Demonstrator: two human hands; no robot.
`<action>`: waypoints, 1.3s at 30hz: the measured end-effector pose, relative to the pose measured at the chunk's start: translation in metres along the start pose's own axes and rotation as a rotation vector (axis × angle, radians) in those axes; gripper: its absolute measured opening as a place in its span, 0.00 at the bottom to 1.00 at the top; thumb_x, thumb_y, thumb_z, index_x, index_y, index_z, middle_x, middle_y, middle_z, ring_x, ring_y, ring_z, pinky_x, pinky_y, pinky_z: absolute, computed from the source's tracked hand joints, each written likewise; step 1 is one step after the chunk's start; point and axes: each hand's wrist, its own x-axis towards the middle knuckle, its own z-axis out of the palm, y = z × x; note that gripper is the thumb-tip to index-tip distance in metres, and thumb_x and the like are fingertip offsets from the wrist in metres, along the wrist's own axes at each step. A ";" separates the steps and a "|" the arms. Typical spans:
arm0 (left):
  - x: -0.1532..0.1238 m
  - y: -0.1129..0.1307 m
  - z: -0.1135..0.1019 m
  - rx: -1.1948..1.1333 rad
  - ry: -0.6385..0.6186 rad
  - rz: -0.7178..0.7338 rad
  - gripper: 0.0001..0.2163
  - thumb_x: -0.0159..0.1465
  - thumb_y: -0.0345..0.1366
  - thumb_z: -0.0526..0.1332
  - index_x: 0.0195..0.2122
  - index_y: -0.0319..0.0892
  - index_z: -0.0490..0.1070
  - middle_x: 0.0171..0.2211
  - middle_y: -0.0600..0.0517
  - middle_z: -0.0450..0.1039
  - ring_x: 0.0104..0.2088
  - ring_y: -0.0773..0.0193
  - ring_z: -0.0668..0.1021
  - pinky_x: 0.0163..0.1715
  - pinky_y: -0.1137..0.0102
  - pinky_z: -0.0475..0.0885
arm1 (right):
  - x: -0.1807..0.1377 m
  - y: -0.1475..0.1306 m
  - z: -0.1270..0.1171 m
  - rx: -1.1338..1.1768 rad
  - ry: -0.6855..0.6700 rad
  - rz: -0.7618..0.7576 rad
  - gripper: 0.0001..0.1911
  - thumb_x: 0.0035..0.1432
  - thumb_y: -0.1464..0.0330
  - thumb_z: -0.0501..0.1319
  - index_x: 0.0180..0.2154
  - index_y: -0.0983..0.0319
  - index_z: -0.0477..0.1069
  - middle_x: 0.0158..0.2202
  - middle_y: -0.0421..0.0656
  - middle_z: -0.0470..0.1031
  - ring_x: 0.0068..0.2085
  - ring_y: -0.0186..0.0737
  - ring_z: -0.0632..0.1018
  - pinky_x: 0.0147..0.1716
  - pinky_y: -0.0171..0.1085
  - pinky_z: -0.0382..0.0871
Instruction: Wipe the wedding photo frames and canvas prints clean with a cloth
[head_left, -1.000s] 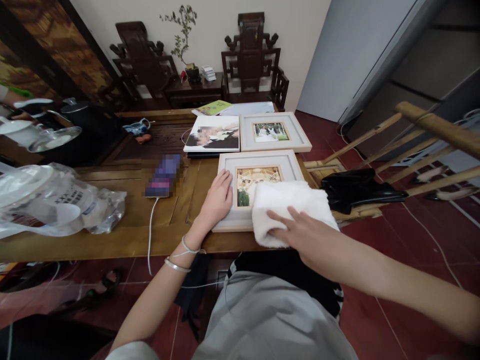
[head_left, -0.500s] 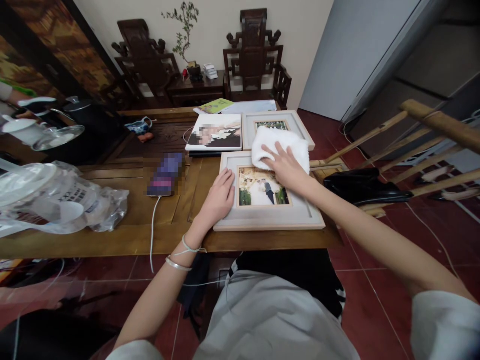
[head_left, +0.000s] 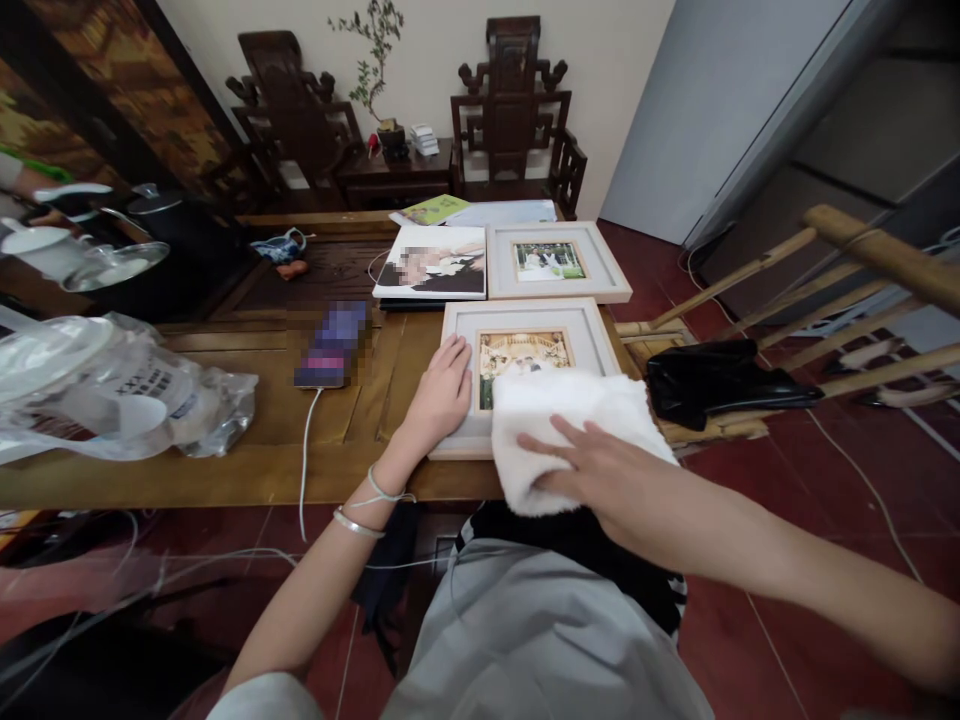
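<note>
A light wooden picture frame (head_left: 459, 440) lies flat at the front edge of the table, with a wedding photo (head_left: 517, 350) in its middle. My left hand (head_left: 442, 390) rests flat on the frame's left border, fingers stretched out. A folded white fluffy cloth (head_left: 525, 400) covers the lower right of the frame and hangs past its front edge. On top of that cloth is my right hand (head_left: 600, 470), fingers spread and pressing, with the thumb tucked against a fold. A second framed photo (head_left: 551, 260) lies just behind the first.
Left of the frames are a white photo panel (head_left: 465, 240), a phone (head_left: 330, 345) on a charging cable, and a plastic-wrapped bundle (head_left: 180, 385). Kettles and a pot (head_left: 127, 270) stand at the far left, near another person's hand (head_left: 49, 195). A bamboo chair (head_left: 862, 240) holds a black bag (head_left: 727, 380) at right.
My right hand has drawn the white cloth from the frame's upper edge toward me, down to its lower right corner. The rear photo is uncovered now. My left hand has stayed put.
</note>
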 end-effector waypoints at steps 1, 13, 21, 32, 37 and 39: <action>0.000 0.000 0.000 -0.001 0.000 -0.002 0.22 0.72 0.33 0.49 0.65 0.34 0.66 0.68 0.37 0.66 0.72 0.48 0.63 0.72 0.47 0.59 | -0.002 -0.006 -0.001 0.016 -0.006 -0.021 0.43 0.47 0.87 0.54 0.61 0.53 0.73 0.74 0.43 0.56 0.72 0.66 0.61 0.63 0.64 0.68; -0.001 -0.003 -0.001 -0.017 -0.015 0.006 0.22 0.72 0.33 0.49 0.65 0.33 0.67 0.67 0.36 0.67 0.72 0.48 0.64 0.72 0.48 0.58 | 0.120 0.114 0.007 -0.228 0.272 0.259 0.41 0.54 0.88 0.49 0.67 0.62 0.66 0.76 0.52 0.48 0.75 0.71 0.48 0.64 0.77 0.51; -0.001 -0.005 0.000 -0.037 -0.009 0.001 0.22 0.72 0.32 0.49 0.65 0.36 0.68 0.67 0.39 0.68 0.72 0.50 0.64 0.72 0.49 0.58 | 0.104 0.077 -0.001 -0.202 0.069 0.228 0.41 0.54 0.88 0.48 0.67 0.62 0.67 0.76 0.51 0.51 0.72 0.79 0.52 0.61 0.78 0.57; 0.003 0.008 -0.011 -0.338 -0.041 -0.214 0.27 0.77 0.47 0.42 0.68 0.38 0.66 0.71 0.43 0.62 0.74 0.54 0.60 0.74 0.54 0.52 | 0.060 -0.015 -0.004 -0.080 -0.071 0.034 0.35 0.58 0.85 0.52 0.65 0.60 0.70 0.76 0.48 0.52 0.73 0.73 0.55 0.63 0.72 0.61; 0.000 0.005 -0.006 -0.474 0.045 -0.209 0.31 0.77 0.54 0.41 0.72 0.42 0.58 0.75 0.44 0.52 0.75 0.55 0.56 0.75 0.56 0.49 | 0.120 0.020 0.002 -0.168 0.050 0.165 0.32 0.61 0.84 0.51 0.63 0.62 0.71 0.76 0.48 0.52 0.73 0.73 0.52 0.65 0.73 0.56; -0.002 0.006 -0.006 -0.458 0.052 -0.170 0.33 0.76 0.57 0.41 0.73 0.41 0.55 0.76 0.43 0.50 0.76 0.55 0.54 0.75 0.56 0.47 | 0.139 0.039 -0.003 -0.180 0.071 0.218 0.35 0.60 0.85 0.51 0.65 0.64 0.68 0.76 0.48 0.50 0.74 0.73 0.51 0.65 0.74 0.55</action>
